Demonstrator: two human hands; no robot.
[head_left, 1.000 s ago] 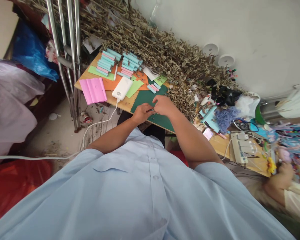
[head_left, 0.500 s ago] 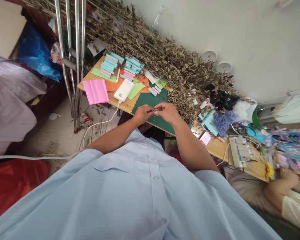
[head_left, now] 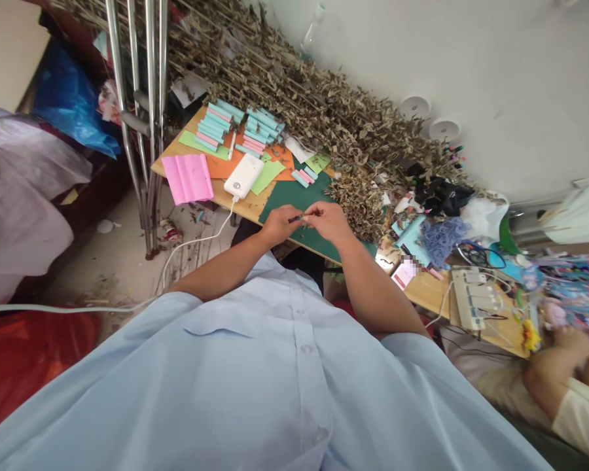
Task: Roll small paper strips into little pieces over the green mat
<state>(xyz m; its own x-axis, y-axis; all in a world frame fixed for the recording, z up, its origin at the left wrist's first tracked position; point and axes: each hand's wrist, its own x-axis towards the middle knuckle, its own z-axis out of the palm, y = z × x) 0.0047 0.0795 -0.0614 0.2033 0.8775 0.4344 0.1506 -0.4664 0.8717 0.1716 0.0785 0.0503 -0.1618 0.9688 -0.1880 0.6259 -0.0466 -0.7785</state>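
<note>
My left hand (head_left: 279, 224) and my right hand (head_left: 330, 221) meet fingertip to fingertip over the near edge of a dark green mat (head_left: 294, 196). Both are closed in a pinch on a small bit of dried leaf (head_left: 302, 217), mostly covered by the fingers. Just past the hands lie a few short blue and pink paper rolls (head_left: 304, 176). Larger stacks of blue rolls (head_left: 214, 125) and more rolls (head_left: 262, 127) rest farther back on the table. A big heap of dried leafy stalks (head_left: 353, 124) runs along the wall behind.
A white power bank (head_left: 244, 176) with a cable lies left of the mat, beside a pink paper sheet (head_left: 187, 179). Metal crutches (head_left: 150, 131) stand at the table's left end. On the right are blue yarn (head_left: 444, 237), a power strip (head_left: 468, 297) and another person's arm (head_left: 554, 373).
My fingers have shifted slightly around the bit of dried leaf, and less of it shows now. At the right edge, the other person's arm has moved a little.
</note>
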